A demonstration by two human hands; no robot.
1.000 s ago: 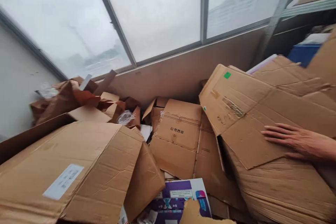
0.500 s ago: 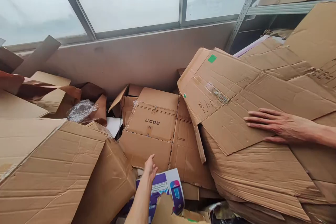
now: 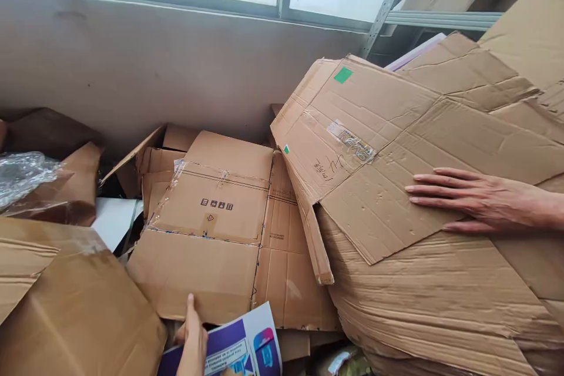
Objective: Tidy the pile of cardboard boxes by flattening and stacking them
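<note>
"Looking at these hands, what could go wrong from here?"

"Take the right hand (image 3: 476, 200) first; it lies open, palm down, on the big flattened carton (image 3: 388, 158) with the green sticker (image 3: 342, 75); that carton slopes over the cardboard stack (image 3: 418, 305) on the right, so an uneven push could send it sliding; the layers beneath look tilted and loose."

"And the left hand (image 3: 192, 335)?"

"At the near edge of the printed carton (image 3: 220, 229), thumb up against its face; the fingers are mostly hidden, so I cannot tell whether they grip."

"Where does that carton lie?"

"Spread in the middle, in front of the wall (image 3: 176, 64); its right side lies close by the big carton's hanging flap (image 3: 314, 241), so a pull could snag there, perhaps tearing a fold; the purple-and-white packaging (image 3: 238, 343) sits right beside the left hand and could be dragged along."

"Any risk to the skin?"

"Some, I judge; both hands are bare, and cut cardboard edges can scratch."
</note>
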